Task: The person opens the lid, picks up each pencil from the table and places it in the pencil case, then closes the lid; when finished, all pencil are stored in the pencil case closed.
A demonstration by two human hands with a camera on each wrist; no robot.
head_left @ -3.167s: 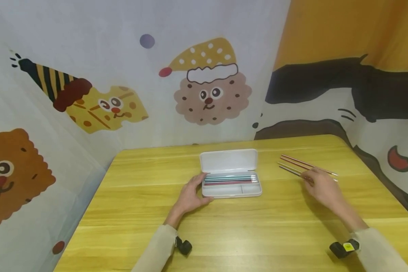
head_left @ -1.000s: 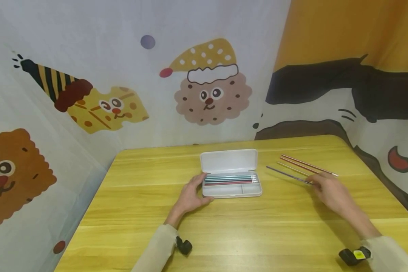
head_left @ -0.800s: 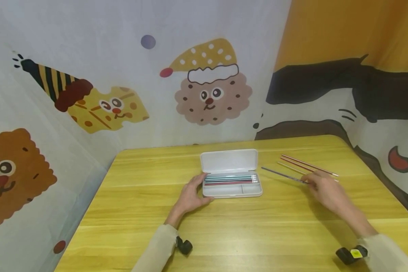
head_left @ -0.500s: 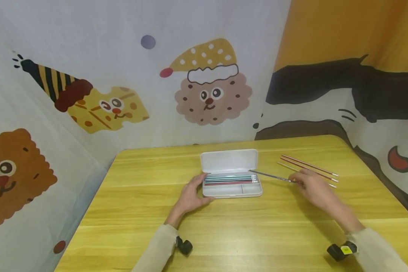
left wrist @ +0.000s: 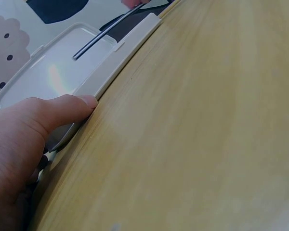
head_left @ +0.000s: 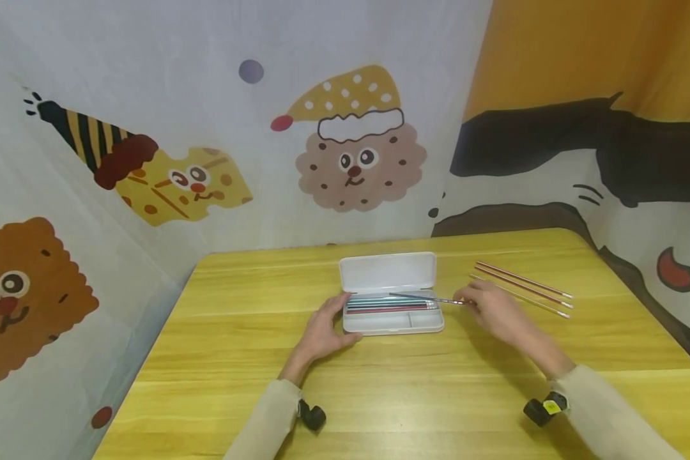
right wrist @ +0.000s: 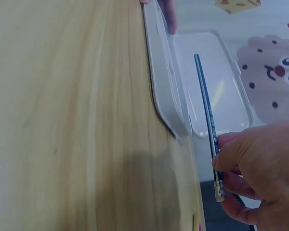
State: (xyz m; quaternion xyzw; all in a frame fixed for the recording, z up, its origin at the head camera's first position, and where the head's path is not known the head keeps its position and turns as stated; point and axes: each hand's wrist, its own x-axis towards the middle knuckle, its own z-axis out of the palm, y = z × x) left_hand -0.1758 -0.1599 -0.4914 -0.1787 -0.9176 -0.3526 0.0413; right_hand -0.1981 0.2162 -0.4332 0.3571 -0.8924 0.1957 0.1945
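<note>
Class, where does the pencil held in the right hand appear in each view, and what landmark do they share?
Head: pencil right of and below centre.
Left wrist: pencil near the top, left of centre.
Right wrist: pencil right of centre, mid-height.
Shared landmark: white lid.

Clear over the table (head_left: 402, 390) between both sleeves (head_left: 609, 409); blocked left of the box (head_left: 376, 324) by the left hand (head_left: 321, 329), behind by the lid (head_left: 388, 272)

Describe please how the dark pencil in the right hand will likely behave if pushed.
The dark pencil is probably stiff, jutting straight from the right hand. Being so slim, it is likely light. Its narrow shaft may roll on the flat table.
</note>
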